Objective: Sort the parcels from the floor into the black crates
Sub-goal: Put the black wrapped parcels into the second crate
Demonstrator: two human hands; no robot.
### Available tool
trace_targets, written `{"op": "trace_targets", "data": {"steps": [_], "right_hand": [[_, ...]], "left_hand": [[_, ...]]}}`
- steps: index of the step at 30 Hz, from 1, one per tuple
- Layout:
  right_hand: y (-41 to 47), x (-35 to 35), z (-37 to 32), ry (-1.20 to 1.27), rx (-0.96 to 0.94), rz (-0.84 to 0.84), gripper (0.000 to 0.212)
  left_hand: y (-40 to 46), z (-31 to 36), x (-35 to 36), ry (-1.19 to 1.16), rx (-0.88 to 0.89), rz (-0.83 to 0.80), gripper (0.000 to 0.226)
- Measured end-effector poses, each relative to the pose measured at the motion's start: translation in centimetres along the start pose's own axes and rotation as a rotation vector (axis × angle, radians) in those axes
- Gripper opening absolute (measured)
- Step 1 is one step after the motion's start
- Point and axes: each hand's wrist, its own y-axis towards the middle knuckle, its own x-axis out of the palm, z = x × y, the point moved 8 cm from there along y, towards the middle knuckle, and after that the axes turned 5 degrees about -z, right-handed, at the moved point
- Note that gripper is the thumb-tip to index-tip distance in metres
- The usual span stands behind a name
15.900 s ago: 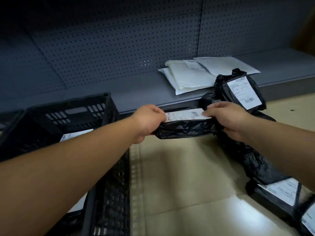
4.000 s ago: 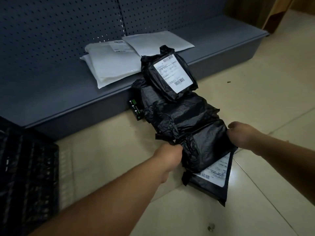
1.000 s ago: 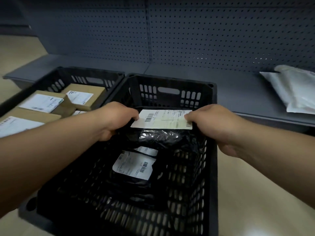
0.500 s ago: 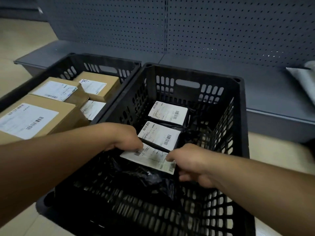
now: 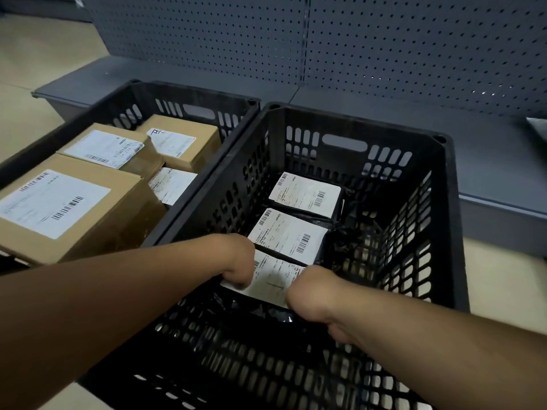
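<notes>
Both hands, left hand and right hand, keep a closed grip on a black poly parcel low inside the right black crate, nearly set down. Two bagged parcels lie just behind it (labels up); cardboard boxes fill the left crate. Floor pile out of view, so what's left is unclear.

text: none legible | shipping labels carry barcodes only (print too blurred)

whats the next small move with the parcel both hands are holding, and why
Probably let go and lift both hands out. The black parcel held by the left hand and right hand already sits low inside the right crate, lined up behind two labelled parcels.
</notes>
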Motion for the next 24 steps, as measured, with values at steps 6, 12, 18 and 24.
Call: {"op": "trace_targets", "data": {"steps": [6, 12, 18, 24], "right_hand": [[0.1, 1.8, 0.1, -0.325, 0.000, -0.138, 0.035], [0.1, 3.2, -0.7, -0.630, -0.078, -0.315, 0.034], [-0.2, 2.2, -1.0, -0.762, -0.067, -0.294, 0.040], [-1.0, 0.5, -1.0, -0.767, -0.050, -0.373, 0.027]], "left_hand": [[1.7, 0.0, 1.8, -0.046, -0.098, 0.210, 0.053], [2.0, 1.3, 2.1, 0.255, -0.082, 0.276, 0.029], [1.9, 1.2, 1.1, 0.174, -0.093, 0.354, 0.035], [2.5, 0.9, 0.8, -0.207, -0.029, 0.224, 0.035]]}}
